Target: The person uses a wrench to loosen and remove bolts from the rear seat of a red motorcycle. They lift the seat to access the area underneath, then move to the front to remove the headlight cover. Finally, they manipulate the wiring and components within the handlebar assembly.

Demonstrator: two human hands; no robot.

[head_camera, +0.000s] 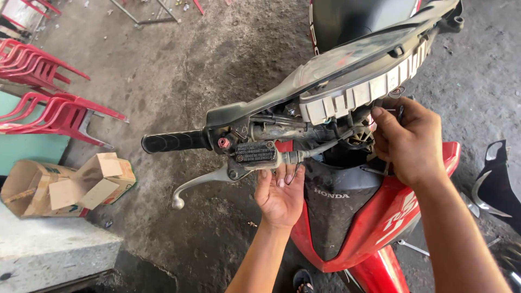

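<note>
Handlebar assembly (271, 130) of a red motorcycle (380, 217) sits stripped at mid-frame, its cover lifted so that the brake master cylinder (255, 153), the silver brake lever (198, 184) and the wiring behind the headlight unit (358, 81) lie bare. The black rubber grip (173, 141) sticks out toward the left of the picture.

The left hand (279, 195) reaches up from below, palm up, fingers loosely curled and touching the underside of the cylinder where the hose fitting (293, 157) leaves it; it does not close around anything that I can see. The right hand (410, 144) is curled narrow, fingertips pinched into the cables and parts just under the headlight unit; whether it grips a small part or a wire is hidden by the fingers themselves.

Risks, as I judge them: the loosened cover and headlight unit rest only on the bar, so a tug on the wiring by the right hand could tip them or strain a connector. Pressure from the left hand on the hose fitting could kink the line or loosen it, letting fluid seep. A small fastener dropped here would fall into the dark cavity above the red front panel (391, 211) or onto the rough concrete floor (206, 70).

Further out stand stacked red plastic chairs (49, 92) and an open cardboard box (70, 187).
</note>
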